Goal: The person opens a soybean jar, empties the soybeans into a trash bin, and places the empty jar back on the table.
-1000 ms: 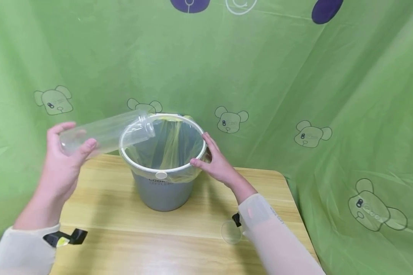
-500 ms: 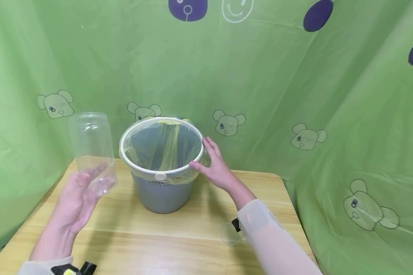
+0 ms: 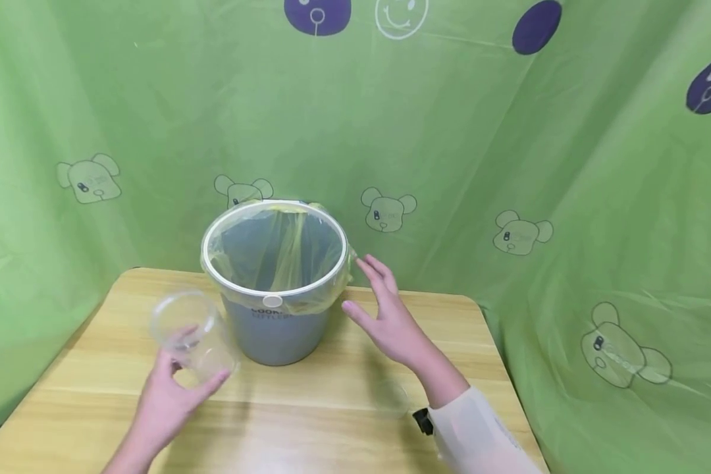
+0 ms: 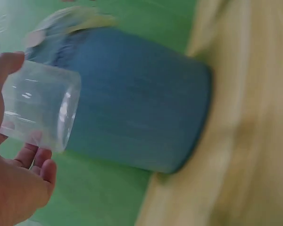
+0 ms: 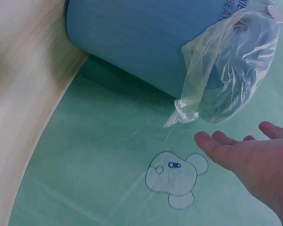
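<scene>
My left hand grips a clear plastic jar by its lower part, in front of the bin's left side. Its open mouth tilts up toward the head camera. In the left wrist view the fingers and thumb wrap round the jar, and nothing shows inside it. A grey trash bin with a white rim stands on the table, lined with a thin yellowish trash bag folded over the rim. My right hand hovers beside the bin's right side, fingers straight, apart from the bag's knotted corner.
A clear round disc lies on the wooden table, near the right forearm. Behind the bin hangs a green curtain printed with bear heads, which also runs along the right and left sides of the table.
The left hand has brought the jar from over the bin's rim back, upright, then down in front of the bin's left side. My right hand has let go of the rim.
</scene>
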A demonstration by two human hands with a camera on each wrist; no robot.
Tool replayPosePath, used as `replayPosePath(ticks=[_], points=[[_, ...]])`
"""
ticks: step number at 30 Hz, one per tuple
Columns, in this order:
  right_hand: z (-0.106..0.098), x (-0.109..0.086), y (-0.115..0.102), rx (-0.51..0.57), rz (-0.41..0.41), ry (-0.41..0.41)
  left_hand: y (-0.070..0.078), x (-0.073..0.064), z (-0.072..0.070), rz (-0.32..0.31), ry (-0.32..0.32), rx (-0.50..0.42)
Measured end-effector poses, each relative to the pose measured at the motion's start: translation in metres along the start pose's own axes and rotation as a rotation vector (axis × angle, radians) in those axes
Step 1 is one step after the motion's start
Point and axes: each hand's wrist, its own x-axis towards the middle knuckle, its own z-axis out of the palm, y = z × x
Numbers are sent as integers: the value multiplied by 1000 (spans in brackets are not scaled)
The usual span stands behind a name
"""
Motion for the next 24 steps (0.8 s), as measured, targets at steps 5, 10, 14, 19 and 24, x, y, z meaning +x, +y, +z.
replayPosePath(ticks=[5,10,14,19,24], points=[[-5,-30,5,-62,25,24,-14,-8,41,92,-1,123],[-4,-61,16,-201,61,62,-28,-15,76,122,-42,110],[4,-87,26,-299,101,97,-37,-17,98,112,-82,81],[19,-113,35,-303,178,108,-46,-15,117,103,-98,84],[29,-133,40,-297,215,106,-56,-18,125,68,-94,87]])
